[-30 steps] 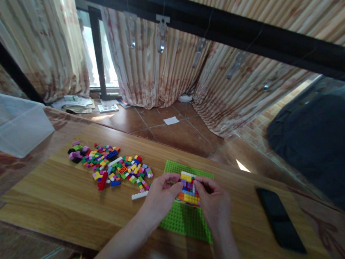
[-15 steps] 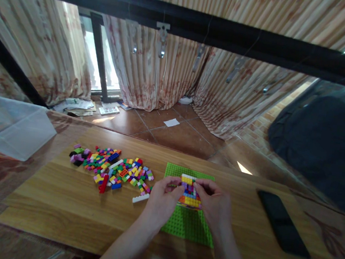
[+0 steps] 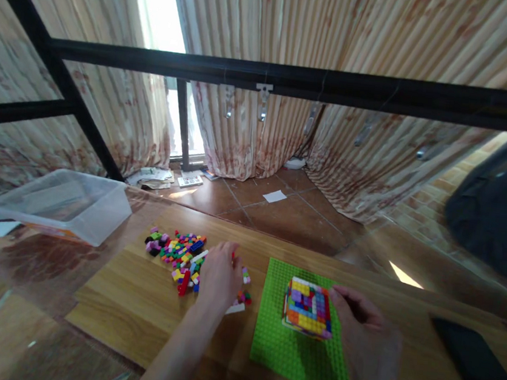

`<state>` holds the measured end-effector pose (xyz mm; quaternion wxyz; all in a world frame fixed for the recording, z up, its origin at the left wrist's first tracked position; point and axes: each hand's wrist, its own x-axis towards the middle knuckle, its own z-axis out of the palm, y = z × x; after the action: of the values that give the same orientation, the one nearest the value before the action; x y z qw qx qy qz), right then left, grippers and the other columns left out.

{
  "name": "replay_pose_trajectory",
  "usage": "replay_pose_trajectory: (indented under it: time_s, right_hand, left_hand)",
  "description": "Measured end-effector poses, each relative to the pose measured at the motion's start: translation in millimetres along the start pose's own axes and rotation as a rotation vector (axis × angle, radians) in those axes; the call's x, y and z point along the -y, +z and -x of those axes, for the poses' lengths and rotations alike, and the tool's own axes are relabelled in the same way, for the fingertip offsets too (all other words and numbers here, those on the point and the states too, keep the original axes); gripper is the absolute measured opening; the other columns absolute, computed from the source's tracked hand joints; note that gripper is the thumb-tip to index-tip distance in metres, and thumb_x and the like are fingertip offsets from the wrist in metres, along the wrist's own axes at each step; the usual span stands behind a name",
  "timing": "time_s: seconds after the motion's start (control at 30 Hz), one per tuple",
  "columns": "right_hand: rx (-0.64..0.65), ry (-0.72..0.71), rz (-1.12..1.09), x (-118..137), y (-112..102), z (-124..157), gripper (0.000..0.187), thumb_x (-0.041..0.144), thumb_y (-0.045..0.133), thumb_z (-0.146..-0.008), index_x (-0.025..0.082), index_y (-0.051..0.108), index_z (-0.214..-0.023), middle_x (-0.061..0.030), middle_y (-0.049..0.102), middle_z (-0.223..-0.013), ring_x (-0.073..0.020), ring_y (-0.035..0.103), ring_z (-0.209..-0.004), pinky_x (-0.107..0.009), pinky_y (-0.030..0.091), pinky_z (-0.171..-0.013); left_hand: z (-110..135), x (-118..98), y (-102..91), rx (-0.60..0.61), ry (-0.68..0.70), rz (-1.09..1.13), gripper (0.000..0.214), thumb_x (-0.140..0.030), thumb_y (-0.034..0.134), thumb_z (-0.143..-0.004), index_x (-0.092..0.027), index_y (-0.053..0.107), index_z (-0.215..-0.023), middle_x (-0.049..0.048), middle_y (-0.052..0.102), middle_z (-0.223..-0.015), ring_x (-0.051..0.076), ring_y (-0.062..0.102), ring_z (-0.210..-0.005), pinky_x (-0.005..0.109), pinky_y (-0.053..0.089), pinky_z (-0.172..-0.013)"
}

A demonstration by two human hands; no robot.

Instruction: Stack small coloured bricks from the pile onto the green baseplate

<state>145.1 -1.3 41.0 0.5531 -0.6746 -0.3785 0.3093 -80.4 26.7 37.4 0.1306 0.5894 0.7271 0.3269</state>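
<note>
A square block built from many-coloured toy bricks (image 3: 308, 306) stands on the green baseplate (image 3: 278, 351). At its right edge is my right hand (image 3: 367, 334), thumb and forefinger drawn together against the upper right corner, other fingers curled. My left hand (image 3: 222, 275) is over the heap of loose toy bricks (image 3: 180, 249), fingers bent downward. Its fingertips are hidden, so whether a brick is between them does not show. A red long brick (image 3: 184, 283) lies left of that hand, and a white long brick (image 3: 235, 308) is beside its wrist.
Right of the baseplate a black phone-like slab (image 3: 476, 362) lies on the wooden table (image 3: 129, 316). A clear plastic bin (image 3: 108, 216) stands beyond the table's left end. A black metal bar (image 3: 294, 76) crosses in front of the curtains.
My left hand has left the brick block and moved left to the loose bricks. My right hand has stayed at the block's right side. The view has tilted and shifted left.
</note>
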Motion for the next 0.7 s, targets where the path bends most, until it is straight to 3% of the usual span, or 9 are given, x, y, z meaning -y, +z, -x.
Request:
replay_pose_trajectory:
  time_s: [0.17,0.3,0.47,0.6,0.7]
  right_hand:
    - [0.019,-0.029,0.037,0,1,3,0.029,0.043,0.071,-0.07,0.018,0.074,-0.083,-0.0042,0.074,-0.07,-0.0175,0.067,-0.056,-0.026,0.054,-0.05]
    - [0.024,-0.048,-0.012,0,2,2,0.028,0.042,0.073,-0.068,0.017,0.074,-0.08,-0.0046,0.074,-0.072,-0.0176,0.067,-0.059,-0.026,0.055,-0.053]
    - [0.017,-0.058,-0.001,3,1,3,0.028,0.041,0.073,-0.068,0.017,0.075,-0.081,-0.0047,0.074,-0.072,-0.018,0.067,-0.059,-0.027,0.055,-0.053]
    - [0.034,-0.071,0.028,3,0,5,0.029,0.044,0.071,-0.072,0.018,0.074,-0.085,-0.0035,0.074,-0.071,-0.0173,0.066,-0.057,-0.027,0.054,-0.052]
    - [0.065,-0.12,-0.002,1,2,7,0.028,0.044,0.07,-0.074,0.019,0.074,-0.086,-0.004,0.074,-0.076,-0.0174,0.066,-0.062,-0.027,0.055,-0.056]
  left_hand:
    - [-22,19,-6.9,0.089,0.122,-0.287,0.037,-0.009,0.048,-0.081,-0.013,0.069,-0.112,0.0127,0.07,-0.111,0.027,0.06,-0.105,0.039,0.041,-0.099]
    - [-28,25,2.4,0.186,0.184,-0.349,0.034,-0.009,0.052,-0.078,-0.016,0.072,-0.104,0.0108,0.072,-0.104,0.024,0.062,-0.101,0.035,0.042,-0.094]
    - [-32,27,3.7,0.179,0.159,-0.361,0.03,-0.009,0.048,-0.08,-0.016,0.074,-0.092,0.0113,0.072,-0.095,0.024,0.063,-0.093,0.034,0.043,-0.088]
    - [-30,22,-4.5,0.116,0.113,-0.175,0.027,-0.013,0.05,-0.082,-0.019,0.074,-0.092,0.0094,0.073,-0.094,0.024,0.064,-0.092,0.034,0.044,-0.086]
    - [-21,8,-7.8,0.142,0.003,0.276,0.022,-0.022,0.055,-0.083,-0.019,0.074,-0.095,0.0068,0.074,-0.09,0.02,0.065,-0.081,0.031,0.047,-0.078]
